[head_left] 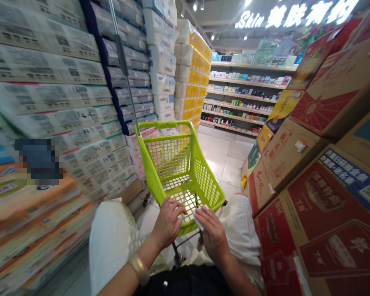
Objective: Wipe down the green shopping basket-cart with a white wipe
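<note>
A lime-green shopping cart basket [203,164] with lattice sides stands right in front of my knees, with nothing visible inside it. My left hand [169,218], with a gold bangle [138,267] at its wrist, is over the basket's near edge. Its fingers are loosely bent and apart, with nothing seen in them. Opposite it, my right hand [212,228] has its fingers pressed together over a small flat white piece [198,220], which looks like folded paper or tissue. Most of that piece is hidden beneath the fingers.
Tall stacks of wrapped packs [77,98] line the left, with yellow-sided packs [194,78] farther on. Cardboard cartons [320,205] are piled close on the right. A metal pole [131,94] rises at the cart's left. Beyond the tiled floor [217,152] are stocked shelves [243,86].
</note>
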`<move>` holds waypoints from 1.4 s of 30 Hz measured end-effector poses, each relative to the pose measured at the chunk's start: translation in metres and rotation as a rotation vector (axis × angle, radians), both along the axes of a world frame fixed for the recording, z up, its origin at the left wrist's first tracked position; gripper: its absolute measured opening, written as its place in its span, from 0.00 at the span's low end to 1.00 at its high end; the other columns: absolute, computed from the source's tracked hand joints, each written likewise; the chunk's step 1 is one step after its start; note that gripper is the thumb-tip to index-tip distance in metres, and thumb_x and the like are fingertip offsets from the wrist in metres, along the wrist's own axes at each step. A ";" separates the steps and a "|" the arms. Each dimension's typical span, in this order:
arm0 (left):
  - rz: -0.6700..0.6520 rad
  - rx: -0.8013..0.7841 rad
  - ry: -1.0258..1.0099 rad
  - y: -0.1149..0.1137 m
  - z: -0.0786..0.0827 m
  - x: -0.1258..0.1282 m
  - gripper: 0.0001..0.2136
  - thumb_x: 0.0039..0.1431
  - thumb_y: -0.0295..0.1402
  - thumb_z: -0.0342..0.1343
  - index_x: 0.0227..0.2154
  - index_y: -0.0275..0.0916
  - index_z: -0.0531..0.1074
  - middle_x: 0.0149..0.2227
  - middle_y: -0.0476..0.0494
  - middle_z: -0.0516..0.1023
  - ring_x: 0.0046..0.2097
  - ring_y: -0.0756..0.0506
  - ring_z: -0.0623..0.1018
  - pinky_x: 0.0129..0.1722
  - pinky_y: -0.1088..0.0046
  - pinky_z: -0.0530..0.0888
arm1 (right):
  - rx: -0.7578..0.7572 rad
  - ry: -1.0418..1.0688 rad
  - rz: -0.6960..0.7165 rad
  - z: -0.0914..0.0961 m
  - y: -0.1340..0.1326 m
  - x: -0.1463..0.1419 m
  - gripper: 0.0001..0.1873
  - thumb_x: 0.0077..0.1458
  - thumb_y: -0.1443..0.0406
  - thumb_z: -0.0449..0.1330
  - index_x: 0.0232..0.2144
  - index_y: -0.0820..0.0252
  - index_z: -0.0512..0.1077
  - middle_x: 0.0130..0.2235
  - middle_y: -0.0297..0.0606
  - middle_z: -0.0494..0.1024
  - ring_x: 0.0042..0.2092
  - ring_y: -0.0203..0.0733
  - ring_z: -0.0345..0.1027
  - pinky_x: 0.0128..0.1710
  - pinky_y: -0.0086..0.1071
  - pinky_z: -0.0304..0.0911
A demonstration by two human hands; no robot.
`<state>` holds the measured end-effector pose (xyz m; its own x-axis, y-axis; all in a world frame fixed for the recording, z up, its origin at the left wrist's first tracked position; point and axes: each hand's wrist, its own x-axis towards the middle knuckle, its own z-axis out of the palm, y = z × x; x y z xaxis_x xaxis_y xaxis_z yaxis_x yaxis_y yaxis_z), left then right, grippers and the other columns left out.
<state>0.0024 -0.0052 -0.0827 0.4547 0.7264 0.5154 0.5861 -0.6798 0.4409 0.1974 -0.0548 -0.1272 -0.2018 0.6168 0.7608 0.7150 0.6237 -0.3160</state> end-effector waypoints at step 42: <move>0.129 -0.006 0.295 0.018 0.024 0.034 0.14 0.64 0.30 0.43 0.32 0.38 0.74 0.33 0.41 0.77 0.39 0.42 0.75 0.49 0.57 0.70 | 0.055 0.071 -0.090 0.009 -0.014 0.015 0.29 0.60 0.77 0.44 0.58 0.53 0.68 0.53 0.40 0.77 0.60 0.44 0.66 0.60 0.49 0.63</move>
<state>0.0359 0.0130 -0.0589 0.4884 0.7900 0.3707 0.7703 -0.5899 0.2423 0.2122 -0.0688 -0.1179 -0.0921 0.5865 0.8047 0.7460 0.5759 -0.3343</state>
